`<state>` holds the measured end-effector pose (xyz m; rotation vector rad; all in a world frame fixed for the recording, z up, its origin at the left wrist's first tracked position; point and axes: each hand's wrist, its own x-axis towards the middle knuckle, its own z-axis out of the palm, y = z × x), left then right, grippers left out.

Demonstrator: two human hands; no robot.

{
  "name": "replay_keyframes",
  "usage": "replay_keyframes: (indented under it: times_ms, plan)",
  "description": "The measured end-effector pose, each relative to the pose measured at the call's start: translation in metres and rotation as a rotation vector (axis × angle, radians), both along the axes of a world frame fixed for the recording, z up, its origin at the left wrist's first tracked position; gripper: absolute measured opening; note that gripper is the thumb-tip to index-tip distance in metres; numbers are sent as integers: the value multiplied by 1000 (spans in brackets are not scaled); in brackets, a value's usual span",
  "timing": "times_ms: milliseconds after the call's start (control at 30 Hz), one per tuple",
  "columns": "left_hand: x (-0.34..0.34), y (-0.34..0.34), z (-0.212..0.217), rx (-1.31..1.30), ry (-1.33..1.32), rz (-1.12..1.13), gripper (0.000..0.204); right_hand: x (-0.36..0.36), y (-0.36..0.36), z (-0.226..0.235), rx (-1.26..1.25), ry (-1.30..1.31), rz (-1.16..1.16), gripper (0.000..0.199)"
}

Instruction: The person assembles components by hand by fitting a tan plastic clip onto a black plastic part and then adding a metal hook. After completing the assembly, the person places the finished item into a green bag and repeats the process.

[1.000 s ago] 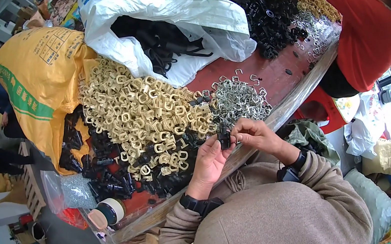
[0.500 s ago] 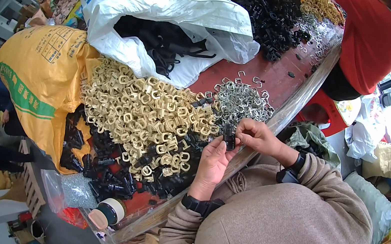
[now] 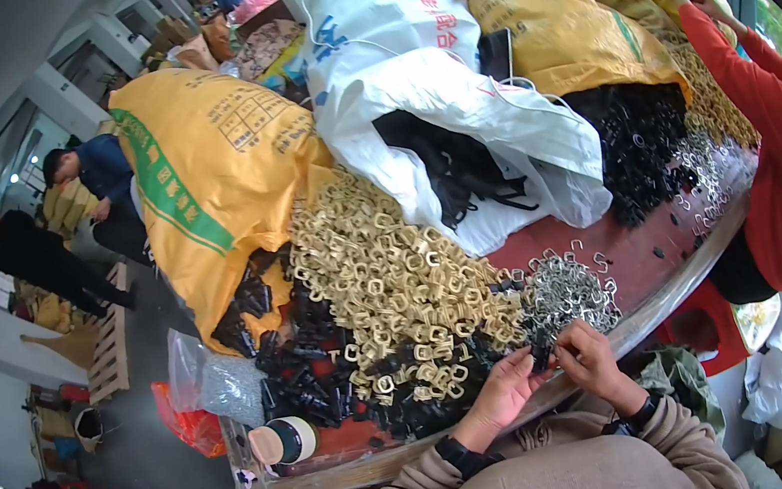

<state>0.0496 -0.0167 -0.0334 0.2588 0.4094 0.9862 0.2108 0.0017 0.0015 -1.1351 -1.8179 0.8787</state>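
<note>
Fingers [image 3: 551,352] of both hands: pinched together on a small black plastic clip [image 3: 539,358], held just above the near edge of the counter [image 3: 646,259].
Left hand [image 3: 504,391] and right hand [image 3: 588,359]: touching at the fingertips, tan sleeves, dark watch on each wrist.
Heap of silver metal clips [image 3: 570,294]: just beyond the hands.
Heap of cream plastic buckles [image 3: 386,276]: left of the silver heap, spilling over black plastic buckles [image 3: 316,387].
Tape roll [image 3: 284,441]: on the counter's left end.
White sack [image 3: 438,86], open, black parts inside; yellow sacks [image 3: 208,171] to either side.
Person in a red sleeve [image 3: 771,147]: at the counter's right end.
</note>
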Motion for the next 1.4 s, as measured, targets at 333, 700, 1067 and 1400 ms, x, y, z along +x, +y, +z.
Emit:
replay_keyframes:
  times_ms: [333, 700, 1067, 1400]
  plan:
    - [-2, 4, -4, 13, -49, -41, 22, 4, 4, -15, -106, 115, 60, 6]
    - [-1, -2, 3, -79, -56, 3, 21, 7, -5, -17, -429, 412, 27, 12]
    - [2, 2, 15, -111, 104, -66, 23, 9, -2, -10, -451, 384, -27, 13]
    - [1, 4, 13, -127, 165, -83, 23, 10, 0, -4, -574, 517, 27, 14]
